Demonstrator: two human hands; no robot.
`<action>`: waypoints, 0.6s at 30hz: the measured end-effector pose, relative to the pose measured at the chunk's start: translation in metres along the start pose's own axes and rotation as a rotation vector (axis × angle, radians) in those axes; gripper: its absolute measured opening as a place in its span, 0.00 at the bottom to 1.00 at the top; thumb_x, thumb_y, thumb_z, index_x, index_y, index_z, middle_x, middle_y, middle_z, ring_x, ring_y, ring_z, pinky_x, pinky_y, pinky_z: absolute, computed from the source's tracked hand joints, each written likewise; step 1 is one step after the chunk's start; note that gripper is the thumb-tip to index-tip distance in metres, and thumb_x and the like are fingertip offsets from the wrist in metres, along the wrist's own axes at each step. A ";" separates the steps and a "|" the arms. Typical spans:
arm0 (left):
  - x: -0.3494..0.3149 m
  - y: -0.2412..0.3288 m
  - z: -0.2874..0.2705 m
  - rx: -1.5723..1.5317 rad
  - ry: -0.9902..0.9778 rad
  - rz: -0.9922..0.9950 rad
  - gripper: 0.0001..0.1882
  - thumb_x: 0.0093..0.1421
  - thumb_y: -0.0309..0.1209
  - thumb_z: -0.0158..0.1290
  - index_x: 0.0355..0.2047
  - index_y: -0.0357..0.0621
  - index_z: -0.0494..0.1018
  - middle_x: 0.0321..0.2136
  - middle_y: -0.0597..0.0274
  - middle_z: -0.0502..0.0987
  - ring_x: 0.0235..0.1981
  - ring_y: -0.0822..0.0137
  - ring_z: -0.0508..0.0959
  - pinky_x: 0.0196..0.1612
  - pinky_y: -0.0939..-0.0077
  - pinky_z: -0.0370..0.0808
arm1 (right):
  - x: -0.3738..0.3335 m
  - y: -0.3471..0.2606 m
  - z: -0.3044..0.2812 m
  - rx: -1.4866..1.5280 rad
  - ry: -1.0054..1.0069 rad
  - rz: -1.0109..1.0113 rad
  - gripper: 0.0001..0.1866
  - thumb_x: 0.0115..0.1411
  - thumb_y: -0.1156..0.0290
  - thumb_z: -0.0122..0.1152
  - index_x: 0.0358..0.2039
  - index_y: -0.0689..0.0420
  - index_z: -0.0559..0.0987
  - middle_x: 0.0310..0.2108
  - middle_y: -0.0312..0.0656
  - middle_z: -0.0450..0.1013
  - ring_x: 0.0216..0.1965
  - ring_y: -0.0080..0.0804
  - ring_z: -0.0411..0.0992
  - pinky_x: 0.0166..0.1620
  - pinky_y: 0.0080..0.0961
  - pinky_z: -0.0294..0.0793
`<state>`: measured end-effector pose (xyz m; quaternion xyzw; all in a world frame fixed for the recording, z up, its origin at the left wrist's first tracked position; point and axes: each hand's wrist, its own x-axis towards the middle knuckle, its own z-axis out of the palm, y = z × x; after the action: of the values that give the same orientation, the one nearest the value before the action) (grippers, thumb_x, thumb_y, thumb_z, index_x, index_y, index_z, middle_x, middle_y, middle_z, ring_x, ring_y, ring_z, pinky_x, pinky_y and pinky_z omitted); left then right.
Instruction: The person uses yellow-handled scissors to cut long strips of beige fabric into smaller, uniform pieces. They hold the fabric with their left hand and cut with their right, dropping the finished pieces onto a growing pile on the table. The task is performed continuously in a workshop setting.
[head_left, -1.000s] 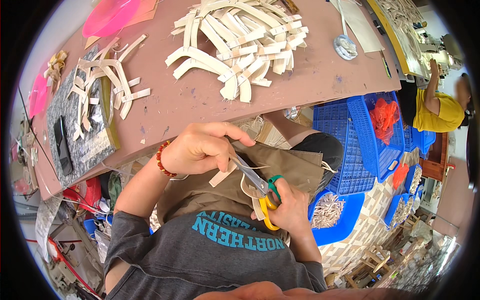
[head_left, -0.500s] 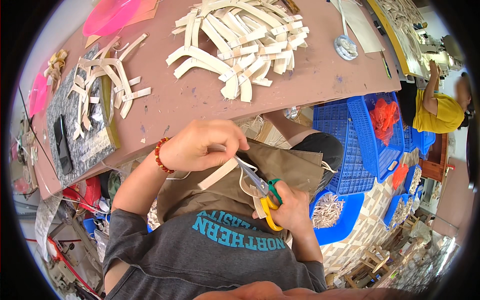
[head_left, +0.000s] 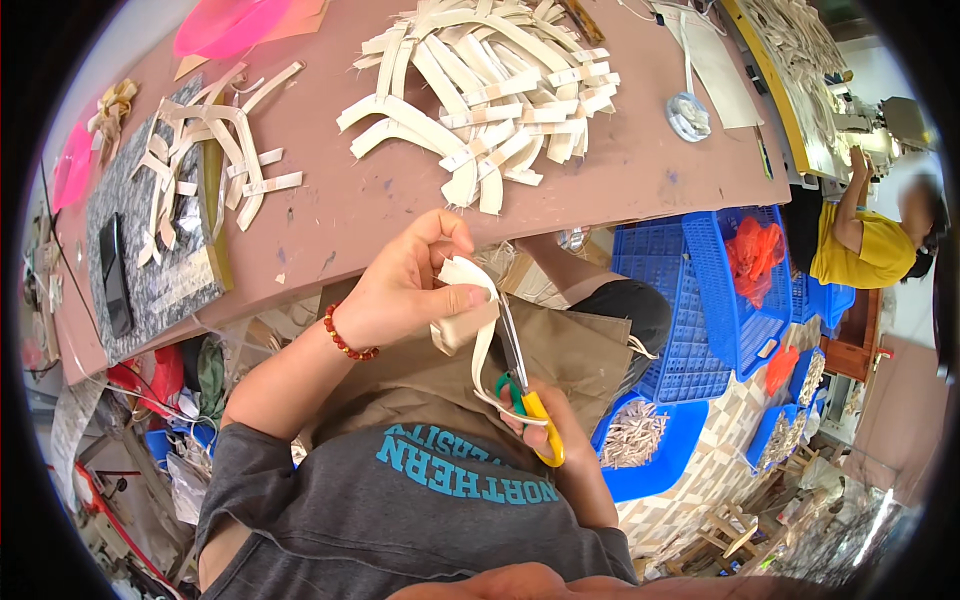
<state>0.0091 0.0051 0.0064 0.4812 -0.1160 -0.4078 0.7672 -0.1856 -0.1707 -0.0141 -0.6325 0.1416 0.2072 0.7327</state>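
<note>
A brown counter (head_left: 335,205), its top flecked with dark marks, spans a cluttered workroom in bright light. A pale wall (head_left: 115,50) rises at far left; at upper right, a second table (head_left: 769,92) with a yellow edge stands beyond the counter's end, with a reddish-brown wooden cabinet (head_left: 858,328) and more pale wall farther off. A floor (head_left: 712,455) patterned in tan and white spreads beneath blue baskets (head_left: 715,290) near the counter, with a small wooden stool (head_left: 741,541) at lower right.
</note>
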 end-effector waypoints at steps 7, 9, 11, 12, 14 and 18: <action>-0.004 0.002 0.008 0.230 0.037 0.108 0.19 0.52 0.17 0.56 0.40 0.44 0.61 0.35 0.64 0.73 0.36 0.76 0.75 0.37 0.83 0.75 | 0.003 -0.006 0.004 0.009 -0.041 -0.006 0.38 0.43 0.30 0.58 0.33 0.57 0.69 0.23 0.31 0.60 0.24 0.20 0.58 0.28 0.18 0.58; -0.005 0.000 0.009 0.183 0.052 0.101 0.19 0.53 0.17 0.56 0.40 0.44 0.60 0.35 0.63 0.72 0.36 0.76 0.75 0.38 0.83 0.75 | 0.005 -0.005 0.004 0.014 -0.035 -0.029 0.38 0.44 0.31 0.59 0.33 0.57 0.69 0.24 0.32 0.60 0.25 0.19 0.58 0.28 0.18 0.57; -0.004 -0.004 0.010 0.122 0.066 0.099 0.19 0.53 0.17 0.55 0.41 0.44 0.60 0.35 0.63 0.72 0.37 0.76 0.75 0.39 0.82 0.74 | 0.007 -0.005 0.005 0.055 -0.036 -0.048 0.37 0.44 0.32 0.60 0.33 0.57 0.69 0.24 0.32 0.60 0.25 0.19 0.58 0.28 0.17 0.57; -0.003 -0.008 0.010 0.087 0.077 0.098 0.19 0.53 0.17 0.55 0.41 0.44 0.60 0.35 0.63 0.72 0.37 0.76 0.75 0.39 0.82 0.74 | 0.008 -0.005 0.006 0.062 -0.035 -0.056 0.37 0.43 0.32 0.60 0.33 0.57 0.69 0.24 0.32 0.60 0.25 0.19 0.57 0.28 0.17 0.57; -0.003 -0.010 0.011 0.055 0.085 0.104 0.19 0.53 0.17 0.55 0.41 0.43 0.60 0.35 0.63 0.72 0.36 0.76 0.74 0.40 0.82 0.74 | 0.010 -0.005 0.008 0.078 -0.032 -0.073 0.38 0.42 0.31 0.60 0.33 0.58 0.68 0.24 0.32 0.60 0.25 0.19 0.57 0.28 0.17 0.57; -0.008 -0.003 0.017 0.067 0.087 0.100 0.20 0.53 0.17 0.56 0.41 0.44 0.59 0.35 0.64 0.72 0.36 0.76 0.74 0.40 0.81 0.74 | 0.011 -0.017 0.012 0.090 -0.049 0.002 0.42 0.39 0.27 0.58 0.33 0.58 0.68 0.25 0.32 0.59 0.26 0.19 0.57 0.28 0.17 0.56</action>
<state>-0.0072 -0.0008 0.0143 0.5175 -0.1198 -0.3434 0.7745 -0.1684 -0.1594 -0.0030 -0.5934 0.1336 0.2169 0.7635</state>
